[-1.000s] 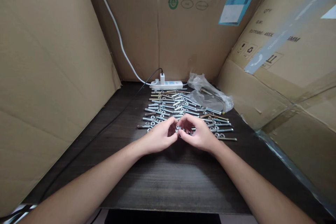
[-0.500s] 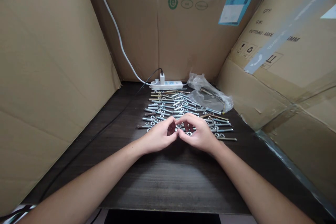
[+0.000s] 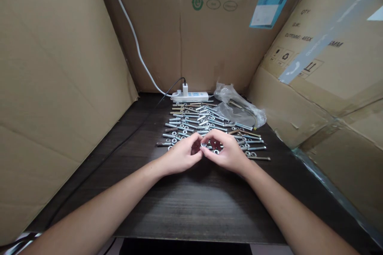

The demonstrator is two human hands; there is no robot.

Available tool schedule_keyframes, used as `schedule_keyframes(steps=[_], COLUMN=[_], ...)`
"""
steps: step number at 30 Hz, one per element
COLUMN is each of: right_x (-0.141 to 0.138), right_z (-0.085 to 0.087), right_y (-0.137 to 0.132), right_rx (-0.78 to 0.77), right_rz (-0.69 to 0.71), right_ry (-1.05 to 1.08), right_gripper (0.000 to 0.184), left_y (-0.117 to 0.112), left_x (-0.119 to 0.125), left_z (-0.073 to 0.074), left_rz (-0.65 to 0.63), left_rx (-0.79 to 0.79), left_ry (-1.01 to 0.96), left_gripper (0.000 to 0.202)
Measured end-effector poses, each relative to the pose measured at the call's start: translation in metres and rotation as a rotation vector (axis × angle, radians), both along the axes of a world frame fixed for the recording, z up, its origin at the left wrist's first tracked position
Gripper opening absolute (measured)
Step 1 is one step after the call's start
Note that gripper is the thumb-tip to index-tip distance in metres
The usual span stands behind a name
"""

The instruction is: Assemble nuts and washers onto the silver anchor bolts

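My left hand (image 3: 181, 153) and my right hand (image 3: 227, 150) meet at the fingertips, low over the near part of several rows of metal hardware. Between the fingertips shows a small silvery metal ring (image 3: 204, 145), perhaps a washer or a nut; its exact kind is too small to tell. Both hands are curled, thumb toward index finger, and close on this ring from either side. Under and around them lie long anchor bolts, among them one bolt (image 3: 259, 158) to the right, and loose washers, such as the washer (image 3: 253, 154) beside it. My hands hide part of the rows.
On the dark tabletop (image 3: 197, 211), a white power strip (image 3: 194, 96) with a plugged-in charger stands behind the hardware. A clear plastic bag (image 3: 257, 116) lies at the back right. A black cable (image 3: 119, 143) crosses on the left. Cardboard walls (image 3: 155, 32) enclose the back and both sides.
The fingertips have shifted slightly around the small ring, which shows more plainly now, and the right thumb has moved a little to the left. Everything else lies as before.
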State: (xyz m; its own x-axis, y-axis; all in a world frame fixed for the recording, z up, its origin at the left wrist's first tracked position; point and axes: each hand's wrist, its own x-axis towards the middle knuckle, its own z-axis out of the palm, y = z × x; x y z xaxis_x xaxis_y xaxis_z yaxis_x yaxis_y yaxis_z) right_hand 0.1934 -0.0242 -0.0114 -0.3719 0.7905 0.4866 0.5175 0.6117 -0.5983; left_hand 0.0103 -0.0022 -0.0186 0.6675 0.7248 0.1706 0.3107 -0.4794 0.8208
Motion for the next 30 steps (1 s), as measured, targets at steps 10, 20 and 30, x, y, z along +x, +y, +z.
schedule_keyframes(steps=[10,20,30], right_x=[0.0008,0.0019,0.0011], right_z=[0.0001,0.0031,0.0043], right_y=[0.0004,-0.0006,-0.0029], right_rx=[-0.03,-0.025,-0.066], right_rz=[-0.005,0.0,0.013], right_ry=[0.004,0.006,-0.005], right_gripper=[0.012,0.018,0.016], left_y=[-0.0006,0.0,-0.0002], left_x=[-0.0004,0.0001,-0.0004], left_z=[0.0012,0.0019,0.0019], left_rz=[-0.02,-0.002,-0.001], left_rx=[-0.043,-0.029,-0.015], left_ry=[-0.016,0.02,0.008], left_gripper=[0.009,0.011,0.012])
